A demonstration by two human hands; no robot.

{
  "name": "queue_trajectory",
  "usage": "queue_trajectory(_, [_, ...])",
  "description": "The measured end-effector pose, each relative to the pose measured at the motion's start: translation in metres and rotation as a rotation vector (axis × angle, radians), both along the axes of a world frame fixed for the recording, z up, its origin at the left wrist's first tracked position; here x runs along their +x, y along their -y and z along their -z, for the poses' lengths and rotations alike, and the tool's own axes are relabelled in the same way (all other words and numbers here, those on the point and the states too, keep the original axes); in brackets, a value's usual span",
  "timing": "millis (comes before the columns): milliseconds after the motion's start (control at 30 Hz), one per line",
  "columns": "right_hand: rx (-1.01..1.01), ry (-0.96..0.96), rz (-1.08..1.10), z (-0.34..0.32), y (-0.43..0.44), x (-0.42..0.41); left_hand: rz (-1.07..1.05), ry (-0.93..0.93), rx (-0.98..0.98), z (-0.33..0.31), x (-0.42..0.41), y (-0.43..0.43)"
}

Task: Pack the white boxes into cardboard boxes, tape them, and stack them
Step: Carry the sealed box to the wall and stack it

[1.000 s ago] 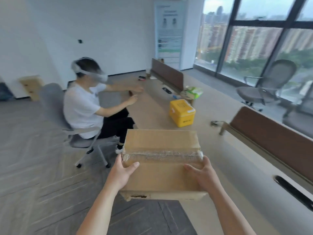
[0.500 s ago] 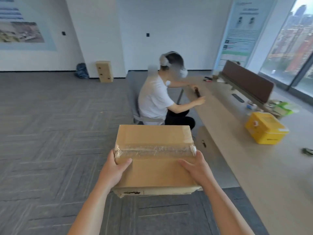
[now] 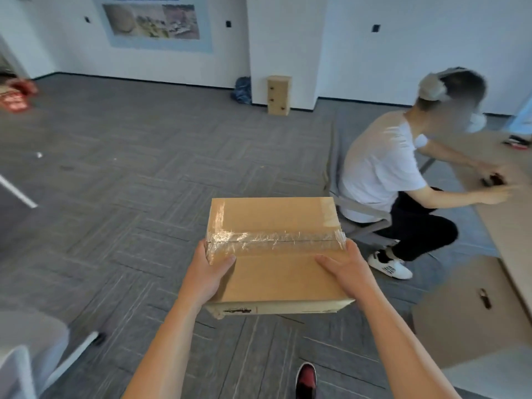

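Held cardboard box (image 3: 273,272) up off the floor at mid-frame, just left of a seated person, touching only the two hands. Found flaps closed, seam crossed left to right by crinkled clear tape (image 3: 273,240), with more tape down the far left edge. Could not see contents, underside or far face. Made out a dark printed mark (image 3: 237,311) on the near side wall, too blurred to read.

Gripped near left corner with left hand (image 3: 207,275), thumb lying over the top, fingers hidden down the left side. Gripped near right edge with right hand (image 3: 345,269), thumb flat on top pointing inward, fingers hidden round the right side. Stretched both bare forearms forward, cropped at the bottom edge.

Noted red-and-black shoe (image 3: 306,378) on grey carpet (image 3: 129,197) near of the box, cut off by the frame. Noted seated person (image 3: 380,174) in white shirt on grey chair (image 3: 354,214), arms reaching over light desk (image 3: 512,226) at right; could not name the small dark thing by those hands. Could not tell what the tan panel (image 3: 460,312) near right was. Spotted wooden cabinet (image 3: 278,95) and dark bag (image 3: 241,90) against the far wall, poster (image 3: 152,21) above, blurred red items (image 3: 17,96) far left.
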State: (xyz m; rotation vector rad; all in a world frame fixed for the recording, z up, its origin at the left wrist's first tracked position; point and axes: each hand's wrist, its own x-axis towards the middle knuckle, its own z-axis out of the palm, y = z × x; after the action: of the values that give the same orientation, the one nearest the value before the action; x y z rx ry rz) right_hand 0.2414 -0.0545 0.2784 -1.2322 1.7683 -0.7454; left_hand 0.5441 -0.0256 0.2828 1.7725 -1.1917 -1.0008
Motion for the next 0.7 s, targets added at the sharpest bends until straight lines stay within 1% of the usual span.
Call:
queue_trajectory(167, [-0.001,0.026,-0.084,0.015,0.112,0.029,-0.091,0.020,0.002,0.005,0.025,0.083])
queue_trajectory(333, [-0.016,0.037,-0.198,0.004,0.218,0.061,-0.180,0.036,0.002,-0.008,0.047,0.163])
queue_trajectory(400, [-0.021,0.032,-0.242,-0.002,0.256,0.077,-0.213,0.053,0.024,-0.011,0.064,0.187])
queue_trajectory(567, [-0.024,0.010,-0.312,-0.010,0.343,0.130,-0.303,0.018,0.019,-0.011,0.110,0.254])
queue_trajectory(700, [-0.017,0.021,-0.329,-0.003,0.417,0.184,-0.309,-0.003,-0.007,0.000,0.162,0.325])
